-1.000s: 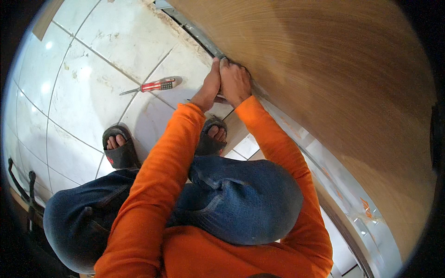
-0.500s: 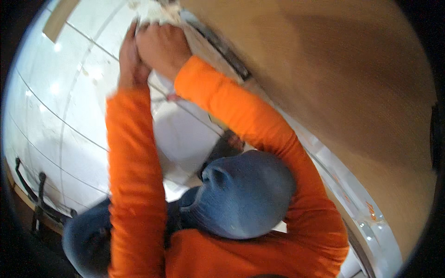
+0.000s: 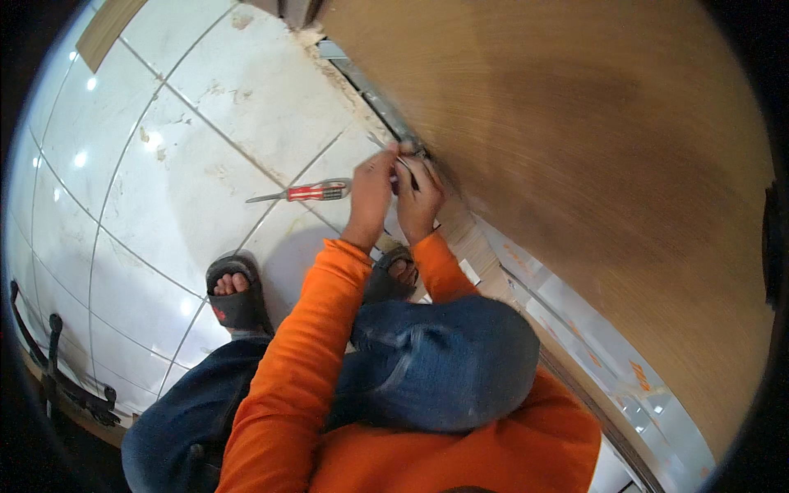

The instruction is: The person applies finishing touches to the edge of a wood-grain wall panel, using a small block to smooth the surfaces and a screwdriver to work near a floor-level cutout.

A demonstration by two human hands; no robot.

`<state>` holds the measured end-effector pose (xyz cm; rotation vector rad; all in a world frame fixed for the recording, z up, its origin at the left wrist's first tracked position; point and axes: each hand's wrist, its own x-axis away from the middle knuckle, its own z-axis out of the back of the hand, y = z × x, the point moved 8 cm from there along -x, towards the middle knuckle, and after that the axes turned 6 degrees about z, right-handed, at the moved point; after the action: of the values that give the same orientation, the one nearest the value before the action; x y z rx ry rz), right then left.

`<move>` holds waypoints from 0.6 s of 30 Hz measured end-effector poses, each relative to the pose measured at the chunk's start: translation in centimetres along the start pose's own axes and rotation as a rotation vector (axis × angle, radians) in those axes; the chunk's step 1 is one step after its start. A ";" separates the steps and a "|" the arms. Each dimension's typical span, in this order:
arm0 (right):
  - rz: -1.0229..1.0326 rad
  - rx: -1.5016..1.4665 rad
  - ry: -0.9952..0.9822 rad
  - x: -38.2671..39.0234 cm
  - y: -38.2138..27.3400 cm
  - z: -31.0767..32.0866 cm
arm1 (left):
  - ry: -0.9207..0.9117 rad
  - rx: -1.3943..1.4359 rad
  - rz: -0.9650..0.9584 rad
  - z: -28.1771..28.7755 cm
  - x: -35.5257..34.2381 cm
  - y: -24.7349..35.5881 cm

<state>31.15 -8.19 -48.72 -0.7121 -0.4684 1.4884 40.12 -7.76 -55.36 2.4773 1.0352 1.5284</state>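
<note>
My left hand (image 3: pixel 371 197) and my right hand (image 3: pixel 421 195) meet at the lower edge of an upright wood-grain panel (image 3: pixel 575 123). Both hands are closed, fingers bent close together. Between them shows a thin, greyish metal piece (image 3: pixel 376 140), its tip pointing up and left; its kind is not clear, and most of it is hidden by my fingers. On the white tiles to the left of my left hand lies a screwdriver (image 3: pixel 316 191) with a red handle, its blade toward the left.
The tiled floor (image 3: pixel 197 156) carries brownish dust and crumbs. A wooden strip (image 3: pixel 107 33) lies at the far left, black metal legs (image 3: pixel 53 370) stand at the lower left. Clear plastic wrap (image 3: pixel 592 353) runs along the panel's near edge. My knees and sandalled feet are close below.
Both hands have come down and rightward from the far left to the panel's edge. The screwdriver and my left foot now show, where my arms were before.
</note>
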 end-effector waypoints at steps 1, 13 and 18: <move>-0.107 -0.029 0.052 1.5 1.5 1.0 | -0.072 -0.046 0.064 -0.9 0.1 -1.6; -0.146 -0.042 0.309 7.7 7.5 7.0 | 0.025 -0.020 0.221 -4.5 -1.3 -12.4; -0.199 -0.157 0.313 6.6 8.6 7.0 | 0.016 -0.071 0.153 -4.8 -1.3 -12.2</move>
<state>20.51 -1.19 -50.50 -0.9758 -0.4052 1.1381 29.63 -0.41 -58.51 2.5515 0.7953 1.5975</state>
